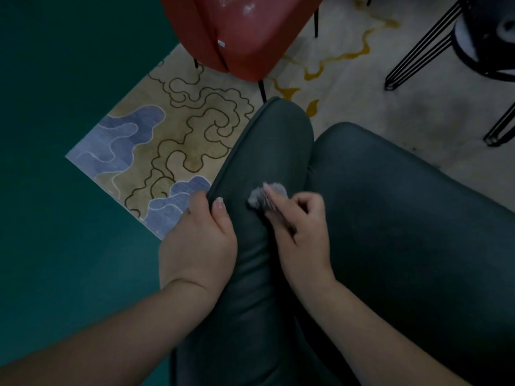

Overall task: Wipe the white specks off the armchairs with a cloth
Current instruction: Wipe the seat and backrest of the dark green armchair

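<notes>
A small grey cloth, bunched and blurred, is pressed against the top of the dark green armchair's left arm, roughly midway along the rounded pad. It is held by the right hand: the index finger is stretched out straight over the cloth, while the other fingers are curled in toward the palm, with the cloth gathered under them. No white specks can be made out on the dark upholstery around the cloth.

The same arm pad is gripped by the left hand just beside the cloth, on the pad's outer edge. The thumb is laid over the top surface, and the fingers are wrapped down over the piped seam on the outside, so only their knuckles are seen. Both forearms are seen entering from the bottom of the frame.

The armchair's seat is seen to the right of the arm pad, dark and smooth. Beyond the arm pad's far end a red armchair is stood on thin black legs, and pale smears are seen on its glossy surface near the top. Both chairs are placed on a patterned rug of beige with brown looping lines, blue-grey patches and yellow streaks. A plain teal floor is seen left of the rug. Black hairpin legs of another piece of furniture are seen at the upper right.
</notes>
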The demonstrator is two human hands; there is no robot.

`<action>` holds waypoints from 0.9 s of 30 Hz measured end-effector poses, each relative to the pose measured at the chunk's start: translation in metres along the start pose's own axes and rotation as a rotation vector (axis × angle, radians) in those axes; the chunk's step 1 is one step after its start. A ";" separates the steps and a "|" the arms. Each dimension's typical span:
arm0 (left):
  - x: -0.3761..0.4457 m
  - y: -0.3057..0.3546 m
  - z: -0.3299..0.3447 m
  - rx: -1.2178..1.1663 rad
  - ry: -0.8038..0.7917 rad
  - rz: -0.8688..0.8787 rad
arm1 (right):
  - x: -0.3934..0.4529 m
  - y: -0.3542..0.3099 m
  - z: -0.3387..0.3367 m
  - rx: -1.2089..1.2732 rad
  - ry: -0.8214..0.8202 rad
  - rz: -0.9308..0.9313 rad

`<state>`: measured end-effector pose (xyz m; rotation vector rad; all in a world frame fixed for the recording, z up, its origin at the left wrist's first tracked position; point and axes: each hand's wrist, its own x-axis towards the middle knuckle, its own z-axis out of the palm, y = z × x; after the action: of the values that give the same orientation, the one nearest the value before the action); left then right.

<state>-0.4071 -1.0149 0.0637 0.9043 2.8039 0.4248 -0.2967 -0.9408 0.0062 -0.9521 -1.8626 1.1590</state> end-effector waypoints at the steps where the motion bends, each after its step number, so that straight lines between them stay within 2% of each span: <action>1: 0.000 0.000 0.000 0.004 -0.002 0.002 | -0.012 0.003 -0.004 0.001 -0.010 -0.003; 7: 0.000 0.000 -0.001 -0.003 -0.035 0.016 | -0.034 0.003 -0.035 -0.028 -0.117 0.123; 11: 0.001 -0.002 0.001 -0.024 -0.037 0.026 | -0.035 -0.009 -0.053 0.030 0.030 0.415; 14: 0.002 -0.004 0.004 -0.026 -0.042 0.019 | -0.039 -0.020 -0.065 0.091 0.121 0.569; 21: 0.002 0.000 -0.006 -0.086 -0.146 -0.029 | -0.059 -0.060 -0.092 -0.143 0.259 0.596; 27: 0.012 -0.021 -0.036 -0.284 -0.487 0.069 | -0.053 -0.111 -0.058 -0.236 0.334 0.555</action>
<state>-0.4366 -1.0318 0.0905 0.8975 2.2130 0.5152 -0.2455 -1.0001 0.1177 -1.7593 -1.5234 1.0085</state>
